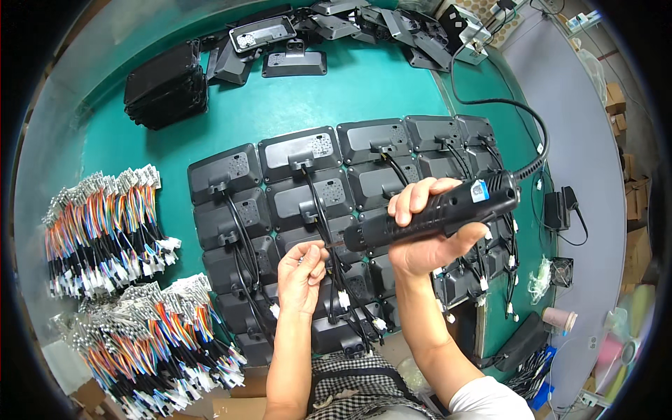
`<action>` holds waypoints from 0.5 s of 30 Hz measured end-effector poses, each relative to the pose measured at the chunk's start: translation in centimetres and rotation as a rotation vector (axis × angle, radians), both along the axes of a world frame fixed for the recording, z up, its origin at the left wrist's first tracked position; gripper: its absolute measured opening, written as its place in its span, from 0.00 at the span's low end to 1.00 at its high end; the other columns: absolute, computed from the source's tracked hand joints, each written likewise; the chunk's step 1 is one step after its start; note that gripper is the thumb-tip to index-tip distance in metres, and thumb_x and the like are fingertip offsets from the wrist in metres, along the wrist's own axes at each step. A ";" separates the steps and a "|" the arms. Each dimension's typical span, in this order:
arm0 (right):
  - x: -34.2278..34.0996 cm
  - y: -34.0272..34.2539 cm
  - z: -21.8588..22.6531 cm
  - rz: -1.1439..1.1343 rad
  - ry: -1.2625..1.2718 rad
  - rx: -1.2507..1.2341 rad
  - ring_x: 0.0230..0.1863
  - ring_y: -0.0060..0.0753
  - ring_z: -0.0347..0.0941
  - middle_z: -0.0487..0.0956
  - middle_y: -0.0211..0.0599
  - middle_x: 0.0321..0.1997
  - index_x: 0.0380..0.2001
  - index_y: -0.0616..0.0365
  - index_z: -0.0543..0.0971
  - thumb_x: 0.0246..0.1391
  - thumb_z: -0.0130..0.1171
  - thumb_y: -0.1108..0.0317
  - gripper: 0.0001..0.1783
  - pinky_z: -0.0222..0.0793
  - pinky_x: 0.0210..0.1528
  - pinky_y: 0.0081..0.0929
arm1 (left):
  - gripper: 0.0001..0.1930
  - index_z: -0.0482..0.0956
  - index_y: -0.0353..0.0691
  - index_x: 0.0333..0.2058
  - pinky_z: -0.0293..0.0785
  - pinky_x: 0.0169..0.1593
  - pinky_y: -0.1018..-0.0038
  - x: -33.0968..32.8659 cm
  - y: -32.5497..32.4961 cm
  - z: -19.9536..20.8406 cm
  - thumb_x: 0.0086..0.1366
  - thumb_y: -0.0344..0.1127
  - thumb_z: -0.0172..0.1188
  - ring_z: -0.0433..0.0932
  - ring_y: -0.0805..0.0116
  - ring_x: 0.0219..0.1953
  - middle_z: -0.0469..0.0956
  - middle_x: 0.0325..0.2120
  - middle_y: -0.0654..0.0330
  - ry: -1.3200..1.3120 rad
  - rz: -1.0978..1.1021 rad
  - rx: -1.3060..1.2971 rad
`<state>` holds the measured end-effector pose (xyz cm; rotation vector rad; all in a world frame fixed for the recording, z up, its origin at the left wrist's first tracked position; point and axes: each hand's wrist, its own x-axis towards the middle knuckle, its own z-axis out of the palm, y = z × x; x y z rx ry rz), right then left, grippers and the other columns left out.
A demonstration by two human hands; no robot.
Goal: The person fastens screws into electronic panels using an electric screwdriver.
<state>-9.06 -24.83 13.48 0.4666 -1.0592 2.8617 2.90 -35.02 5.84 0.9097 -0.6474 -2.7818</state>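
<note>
My right hand (423,255) is wrapped around a black electric screwdriver (441,213), its thumb along the lower side. The tool lies nearly level, with its thin bit pointing left. At the bit's tip, my left hand (302,273) has its thumb and fingers pinched together; what they hold is too small to make out. Both hands are above rows of black plastic housings (297,203) laid face down, with black cables (241,234) ending in white connectors coming out of them.
Bundles of coloured wire harnesses (105,231) lie at the left. Stacked black housings (166,84) and loose black parts (294,63) stand along the back of the green table (280,105). The screwdriver's cord (539,126) loops up to a metal box (465,35); a thread spool (560,319) sits at the right.
</note>
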 end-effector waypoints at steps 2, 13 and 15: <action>0.6 0.0 0.3 -0.015 -0.006 0.016 0.18 0.26 0.63 0.67 0.33 0.22 0.33 0.56 0.66 0.40 0.47 0.32 0.35 0.61 0.25 0.25 | 0.08 0.73 0.29 0.32 0.54 0.17 0.90 0.1 0.3 0.4 0.56 0.29 0.56 0.61 0.83 0.16 0.73 0.23 0.57 0.014 -0.024 -0.003; 2.1 1.1 0.3 -0.035 -0.068 0.023 0.17 0.26 0.63 0.67 0.33 0.22 0.33 0.57 0.65 0.41 0.46 0.31 0.35 0.63 0.24 0.25 | 0.09 0.73 0.32 0.30 0.53 0.15 0.90 1.0 0.4 0.7 0.57 0.34 0.55 0.59 0.84 0.13 0.71 0.20 0.59 0.045 -0.249 -0.059; 2.1 1.8 0.3 -0.041 -0.050 0.026 0.17 0.25 0.63 0.66 0.33 0.22 0.33 0.57 0.65 0.41 0.46 0.31 0.36 0.63 0.24 0.25 | 0.14 0.73 0.30 0.31 0.53 0.15 0.90 1.1 0.4 1.0 0.59 0.39 0.53 0.58 0.84 0.12 0.71 0.19 0.59 0.048 -0.309 -0.113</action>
